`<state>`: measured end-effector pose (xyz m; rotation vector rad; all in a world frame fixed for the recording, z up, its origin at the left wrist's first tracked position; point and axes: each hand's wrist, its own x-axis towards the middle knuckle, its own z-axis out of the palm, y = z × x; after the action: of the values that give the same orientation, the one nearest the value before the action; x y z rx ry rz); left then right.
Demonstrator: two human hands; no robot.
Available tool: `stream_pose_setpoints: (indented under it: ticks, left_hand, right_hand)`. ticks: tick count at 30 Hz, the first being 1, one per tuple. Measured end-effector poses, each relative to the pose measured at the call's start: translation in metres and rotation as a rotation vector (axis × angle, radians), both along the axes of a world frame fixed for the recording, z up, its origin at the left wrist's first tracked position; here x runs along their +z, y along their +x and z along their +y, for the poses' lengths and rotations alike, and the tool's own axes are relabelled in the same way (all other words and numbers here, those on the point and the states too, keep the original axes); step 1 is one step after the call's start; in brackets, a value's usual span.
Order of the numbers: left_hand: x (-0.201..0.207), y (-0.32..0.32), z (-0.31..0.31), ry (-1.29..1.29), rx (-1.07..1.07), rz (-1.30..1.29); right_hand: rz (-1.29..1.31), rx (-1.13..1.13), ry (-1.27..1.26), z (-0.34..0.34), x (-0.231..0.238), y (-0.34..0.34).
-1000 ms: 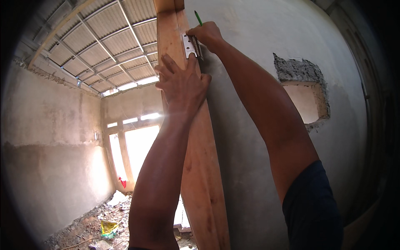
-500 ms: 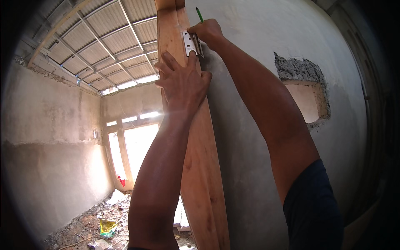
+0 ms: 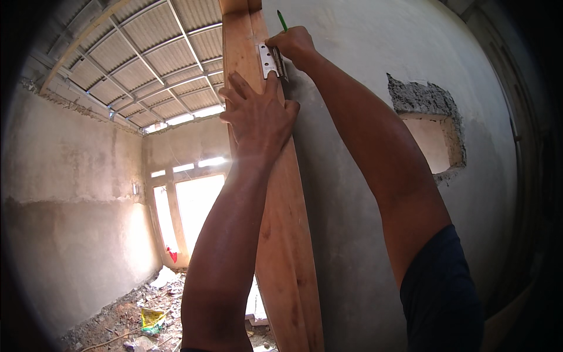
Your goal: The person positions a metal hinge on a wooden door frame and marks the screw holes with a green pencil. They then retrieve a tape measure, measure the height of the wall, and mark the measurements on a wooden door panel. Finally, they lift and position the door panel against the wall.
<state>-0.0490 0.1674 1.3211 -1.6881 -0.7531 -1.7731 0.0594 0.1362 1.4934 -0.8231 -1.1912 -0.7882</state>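
A silver metal butt hinge stands upright high on the wooden post, one leaf with dark screw holes lying flat on the wood, its knuckle along the right edge. The tall orange-brown post shows darker knots and a lengthwise step. A slim green pencil slants up leftward above the hinge, its lower part hidden.

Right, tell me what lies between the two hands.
The silvery hinge, flat against the wooden post, lies between the left hand below and the right hand above; the head view shows it.
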Motion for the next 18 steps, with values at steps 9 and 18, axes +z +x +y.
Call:
stream_pose_setpoints:
  ticks: [9, 18]
  left_hand:
    - [0.0007, 0.0016, 0.003, 0.042, 0.018, -0.016]
    - [0.0003, 0.0035, 0.0043, 0.069, 0.03, -0.031]
  right_hand:
    - [-0.01, 0.018, 0.012, 0.0006, 0.0011, 0.0008]
    - [-0.007, 0.0, 0.006, 0.0018, 0.0028, 0.0026]
